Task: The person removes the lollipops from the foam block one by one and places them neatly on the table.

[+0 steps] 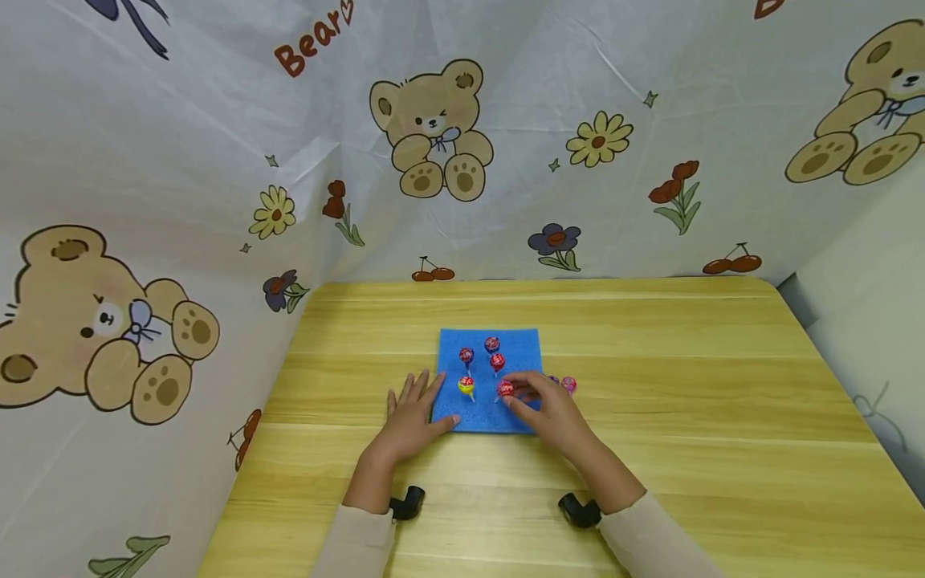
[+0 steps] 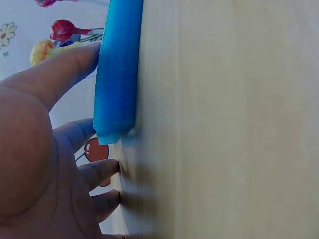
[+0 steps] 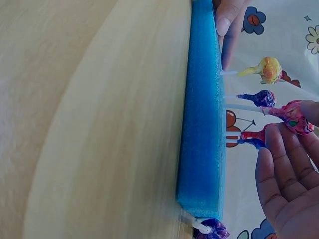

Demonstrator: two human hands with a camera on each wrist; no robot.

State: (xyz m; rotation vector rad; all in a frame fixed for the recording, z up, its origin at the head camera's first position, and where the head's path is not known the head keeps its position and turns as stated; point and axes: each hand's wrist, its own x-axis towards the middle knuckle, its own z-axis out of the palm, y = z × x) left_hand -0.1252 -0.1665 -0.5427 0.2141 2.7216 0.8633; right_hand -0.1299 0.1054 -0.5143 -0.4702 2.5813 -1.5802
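A blue foam block (image 1: 484,419) lies flat on the table, with several wrapped lollipops standing in it on their white sticks. My right hand (image 1: 552,413) pinches the wrapped head of a red-pink lollipop (image 3: 295,117) between thumb and fingers; its stick runs down to the block's top face. Spread out at the block's left edge, my left hand (image 1: 408,425) rests its thumb on the foam, other fingers reaching down to the table. Around the held one stand a yellow lollipop (image 1: 466,384), a red one (image 1: 497,361) and two dark purple-blue ones, including this lollipop (image 1: 466,354).
Just right of the block lie a pink lollipop (image 1: 569,384) and a purple lollipop (image 3: 214,230), partly behind my right hand in the head view. The wooden table (image 1: 686,417) reaches back to a white cloth (image 1: 520,104) printed with bears and flowers.
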